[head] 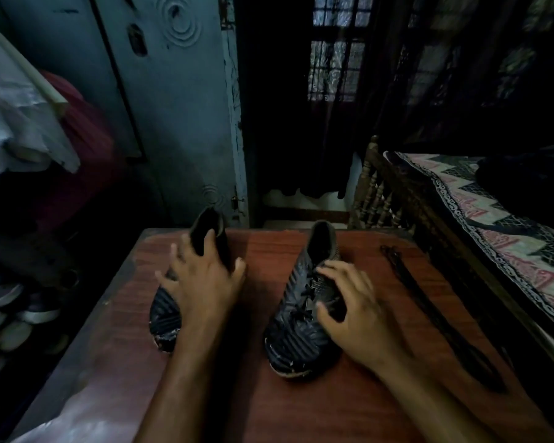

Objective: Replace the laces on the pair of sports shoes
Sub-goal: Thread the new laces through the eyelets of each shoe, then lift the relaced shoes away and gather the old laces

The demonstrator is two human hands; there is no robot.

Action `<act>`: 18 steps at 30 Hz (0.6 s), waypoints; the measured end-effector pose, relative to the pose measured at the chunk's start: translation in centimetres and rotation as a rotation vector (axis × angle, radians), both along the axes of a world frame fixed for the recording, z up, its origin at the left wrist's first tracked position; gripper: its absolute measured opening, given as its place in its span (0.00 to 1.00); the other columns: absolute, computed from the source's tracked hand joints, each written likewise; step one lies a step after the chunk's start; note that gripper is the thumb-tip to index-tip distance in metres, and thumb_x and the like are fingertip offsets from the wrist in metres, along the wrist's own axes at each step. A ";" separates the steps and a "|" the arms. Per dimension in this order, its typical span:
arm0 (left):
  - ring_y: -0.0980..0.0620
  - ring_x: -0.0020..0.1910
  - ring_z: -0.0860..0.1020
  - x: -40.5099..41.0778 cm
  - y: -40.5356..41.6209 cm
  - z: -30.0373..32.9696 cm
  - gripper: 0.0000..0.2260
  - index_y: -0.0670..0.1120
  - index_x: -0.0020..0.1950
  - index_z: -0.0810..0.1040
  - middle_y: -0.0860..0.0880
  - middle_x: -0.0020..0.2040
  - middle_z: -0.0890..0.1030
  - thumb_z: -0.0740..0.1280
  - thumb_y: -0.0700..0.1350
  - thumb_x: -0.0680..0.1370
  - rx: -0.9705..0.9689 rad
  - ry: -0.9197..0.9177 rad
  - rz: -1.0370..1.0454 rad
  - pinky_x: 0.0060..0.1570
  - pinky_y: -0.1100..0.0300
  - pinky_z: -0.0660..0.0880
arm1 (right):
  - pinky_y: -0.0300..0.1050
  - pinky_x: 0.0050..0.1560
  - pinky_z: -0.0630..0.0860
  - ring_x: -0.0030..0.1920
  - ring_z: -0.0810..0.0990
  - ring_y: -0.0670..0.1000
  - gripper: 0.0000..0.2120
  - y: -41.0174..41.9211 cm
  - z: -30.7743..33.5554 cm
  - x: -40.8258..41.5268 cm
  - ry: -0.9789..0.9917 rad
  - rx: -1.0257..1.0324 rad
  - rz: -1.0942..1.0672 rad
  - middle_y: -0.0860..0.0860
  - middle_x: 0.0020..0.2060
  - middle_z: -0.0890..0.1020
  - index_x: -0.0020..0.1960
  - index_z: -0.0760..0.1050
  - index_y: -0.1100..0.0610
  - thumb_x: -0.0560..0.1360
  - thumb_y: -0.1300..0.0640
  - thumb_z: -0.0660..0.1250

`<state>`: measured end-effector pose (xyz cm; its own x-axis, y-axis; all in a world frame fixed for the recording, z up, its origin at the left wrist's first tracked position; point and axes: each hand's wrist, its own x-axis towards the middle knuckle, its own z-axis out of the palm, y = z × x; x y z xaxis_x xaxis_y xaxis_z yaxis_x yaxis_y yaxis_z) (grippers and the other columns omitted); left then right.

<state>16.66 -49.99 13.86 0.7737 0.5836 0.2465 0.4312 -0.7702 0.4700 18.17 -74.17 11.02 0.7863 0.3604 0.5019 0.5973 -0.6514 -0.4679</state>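
Observation:
Two black sports shoes stand side by side on a reddish wooden table (269, 251), toes toward me. My left hand (202, 276) lies spread over the middle of the left shoe (165, 318), fingers reaching its collar. The right shoe (295, 334) still shows its black laces, and my right hand (349, 308) grips its right side, fingers on the laces, thumb on the upper. A bundle of long dark laces (429, 308) lies on the table to the right of that shoe.
A bed (509, 238) with a patterned cover and a wooden rail runs along the table's right edge. A blue door (173, 107) stands behind. Several shoes (10, 314) sit low on the left, under hanging clothes. The room is dim.

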 end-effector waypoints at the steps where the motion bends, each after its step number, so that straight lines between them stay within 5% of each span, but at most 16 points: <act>1: 0.37 0.79 0.57 -0.3 0.1 0.1 0.35 0.54 0.81 0.58 0.42 0.82 0.54 0.66 0.62 0.77 -0.028 0.105 -0.016 0.73 0.31 0.57 | 0.40 0.68 0.65 0.68 0.68 0.46 0.26 0.2 -0.7 -0.5 -0.005 -0.022 0.011 0.44 0.70 0.71 0.71 0.72 0.52 0.74 0.54 0.72; 5: 0.36 0.78 0.58 -0.8 -1.8 0.3 0.35 0.56 0.83 0.52 0.44 0.83 0.50 0.64 0.60 0.80 0.059 0.205 -0.136 0.72 0.34 0.61 | 0.46 0.67 0.70 0.65 0.70 0.50 0.28 0.5 0.0 0.9 0.025 -0.055 0.014 0.45 0.71 0.71 0.73 0.70 0.53 0.76 0.44 0.65; 9: 0.37 0.76 0.60 -1.6 -4.4 0.0 0.36 0.56 0.83 0.48 0.45 0.82 0.51 0.63 0.60 0.81 0.121 0.269 -0.260 0.70 0.36 0.65 | 0.50 0.57 0.75 0.56 0.71 0.50 0.18 0.8 1.7 2.2 -0.025 -0.155 0.024 0.46 0.60 0.74 0.64 0.75 0.54 0.77 0.48 0.66; 14: 0.38 0.77 0.62 -0.5 -5.2 -0.8 0.35 0.52 0.84 0.50 0.41 0.81 0.57 0.64 0.51 0.80 0.043 0.156 -0.462 0.72 0.43 0.65 | 0.51 0.56 0.70 0.59 0.70 0.54 0.18 1.0 3.8 3.7 0.031 -0.458 -0.034 0.50 0.61 0.68 0.61 0.74 0.54 0.78 0.44 0.63; 18: 0.45 0.82 0.54 -0.5 -5.2 -0.8 0.37 0.47 0.84 0.53 0.44 0.83 0.55 0.69 0.44 0.79 -0.140 0.013 -0.614 0.77 0.53 0.56 | 0.48 0.56 0.72 0.56 0.73 0.52 0.22 -0.2 4.0 4.5 0.231 -0.209 0.045 0.48 0.60 0.66 0.70 0.71 0.55 0.79 0.48 0.66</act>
<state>16.14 -55.24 13.04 0.9804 0.0581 0.1881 -0.0635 -0.8110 0.5816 22.65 -74.38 15.03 0.8520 0.4735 0.2233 0.5208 -0.7233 -0.4535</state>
